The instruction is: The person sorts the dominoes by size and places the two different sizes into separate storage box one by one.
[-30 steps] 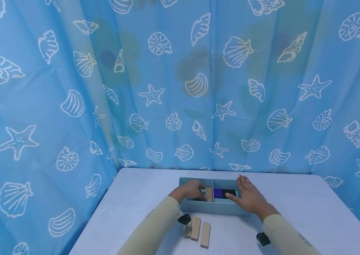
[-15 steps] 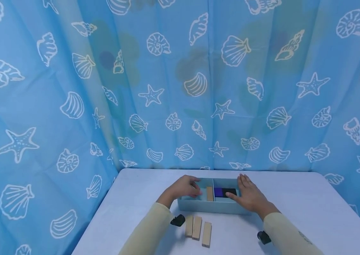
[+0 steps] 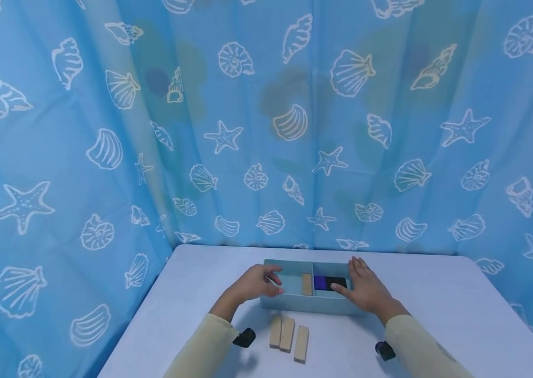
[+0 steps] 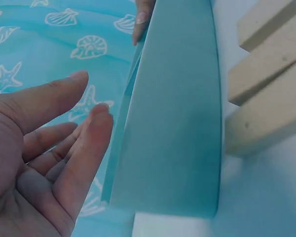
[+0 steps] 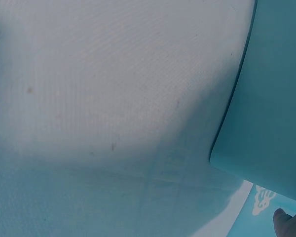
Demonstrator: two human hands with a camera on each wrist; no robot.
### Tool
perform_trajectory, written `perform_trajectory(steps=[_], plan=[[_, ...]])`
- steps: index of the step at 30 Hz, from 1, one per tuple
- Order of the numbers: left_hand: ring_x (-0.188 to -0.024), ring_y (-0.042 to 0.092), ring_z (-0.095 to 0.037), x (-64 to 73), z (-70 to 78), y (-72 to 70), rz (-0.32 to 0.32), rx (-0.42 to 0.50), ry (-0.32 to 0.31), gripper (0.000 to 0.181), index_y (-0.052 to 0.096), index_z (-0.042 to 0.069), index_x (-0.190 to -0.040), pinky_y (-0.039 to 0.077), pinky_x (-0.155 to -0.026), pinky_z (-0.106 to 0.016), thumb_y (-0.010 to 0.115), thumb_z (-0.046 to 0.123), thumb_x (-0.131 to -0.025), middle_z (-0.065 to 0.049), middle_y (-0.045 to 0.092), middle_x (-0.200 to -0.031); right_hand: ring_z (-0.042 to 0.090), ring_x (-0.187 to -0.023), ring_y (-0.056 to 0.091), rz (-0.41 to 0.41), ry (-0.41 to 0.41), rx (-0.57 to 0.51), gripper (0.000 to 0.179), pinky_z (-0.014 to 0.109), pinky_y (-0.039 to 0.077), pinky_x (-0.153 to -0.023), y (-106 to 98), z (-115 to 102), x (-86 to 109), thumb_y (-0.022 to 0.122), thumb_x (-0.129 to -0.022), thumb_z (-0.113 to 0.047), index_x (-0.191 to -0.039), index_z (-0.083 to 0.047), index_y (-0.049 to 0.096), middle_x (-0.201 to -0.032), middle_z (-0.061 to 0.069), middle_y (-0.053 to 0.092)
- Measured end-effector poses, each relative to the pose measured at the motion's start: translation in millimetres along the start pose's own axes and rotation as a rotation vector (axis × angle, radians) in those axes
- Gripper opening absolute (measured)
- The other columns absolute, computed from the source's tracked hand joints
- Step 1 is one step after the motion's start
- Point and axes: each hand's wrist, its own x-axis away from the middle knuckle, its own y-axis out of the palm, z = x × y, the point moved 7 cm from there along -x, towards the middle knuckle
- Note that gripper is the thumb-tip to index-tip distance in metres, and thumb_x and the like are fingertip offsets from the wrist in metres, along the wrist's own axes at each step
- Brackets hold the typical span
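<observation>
A pale blue-green box (image 3: 295,303) with a divider stands on the table. One wooden block (image 3: 306,284) sits in its left compartment, against the divider. The right compartment holds a purple piece (image 3: 320,283) and a black piece (image 3: 334,283). My left hand (image 3: 258,282) hovers at the box's left end, fingers loosely bent and holding nothing; the left wrist view shows the gap between thumb and fingertips. My right hand (image 3: 366,286) rests on the box's right end, fingers straight, thumb reaching over the right compartment. Only a fingertip or two of it shows in the right wrist view.
Three wooden blocks (image 3: 287,335) lie on the white table (image 3: 191,294) in front of the box. A blue curtain (image 3: 247,131) with shell prints hangs behind and to the left. A black wrist device (image 3: 244,338) sits near the left sleeve.
My left hand has come out of the left compartment and moved left, its fingers spreading. The block by the divider stays there. My right hand keeps its place on the box.
</observation>
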Motion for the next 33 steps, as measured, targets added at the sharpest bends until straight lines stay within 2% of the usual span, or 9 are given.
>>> perform_trajectory(steps=[5, 13, 17, 24, 33], plan=[[-0.082, 0.063, -0.017, 16.9, -9.4, 1.9, 0.0, 0.041, 0.028, 0.062, 0.054, 0.009, -0.139, 0.054, -0.072, -0.033, 0.079, 0.018, -0.083, 0.002, 0.065, -0.099, 0.046, -0.143, 0.01, 0.01, -0.008, 0.002, 0.104, 0.058, 0.014, -0.113, -2, 0, 1.9, 0.045, -0.09, -0.069, -0.149, 0.012, 0.019, -0.156, 0.03, 0.014], [-0.079, 0.064, -0.02, 33.6, -25.3, 14.8, -0.038, 0.136, -0.007, 0.053, 0.062, 0.005, -0.129, 0.054, -0.072, -0.034, 0.077, 0.003, -0.078, -0.003, 0.066, -0.09, 0.046, -0.143, 0.009, 0.007, -0.011, 0.019, 0.104, 0.058, 0.013, -0.113, -3, -1, -1.8, 0.044, -0.09, -0.07, -0.149, 0.012, 0.018, -0.156, 0.03, 0.013], [-0.077, 0.064, -0.019, 41.0, -31.5, 23.5, -0.057, 0.125, -0.024, 0.052, 0.063, 0.006, -0.128, 0.054, -0.069, -0.033, 0.079, 0.004, -0.078, -0.002, 0.065, -0.09, 0.047, -0.143, 0.01, 0.017, -0.017, 0.016, 0.104, 0.058, 0.014, -0.113, 1, 0, -2.1, 0.045, -0.09, -0.069, -0.148, 0.013, 0.019, -0.155, 0.031, 0.015], [-0.069, 0.066, -0.021, 50.6, -47.1, 43.1, -0.113, 0.099, -0.124, 0.055, 0.061, 0.003, -0.128, 0.056, -0.062, -0.033, 0.081, 0.006, -0.078, -0.005, 0.065, -0.083, 0.047, -0.143, 0.01, 0.015, -0.024, 0.017, 0.105, 0.058, 0.014, -0.113, 5, 3, 1.1, 0.042, -0.09, -0.071, -0.148, 0.013, 0.018, -0.155, 0.031, 0.014], [-0.064, 0.06, -0.018, 51.3, -58.3, 48.9, -0.099, -0.003, -0.184, 0.067, 0.056, 0.005, -0.135, 0.05, -0.057, -0.03, 0.084, 0.011, -0.075, -0.003, 0.065, -0.075, 0.047, -0.143, 0.009, 0.006, -0.011, 0.007, 0.105, 0.058, 0.013, -0.113, 1, 1, 0.9, 0.043, -0.09, -0.071, -0.148, 0.013, 0.018, -0.155, 0.031, 0.014]])
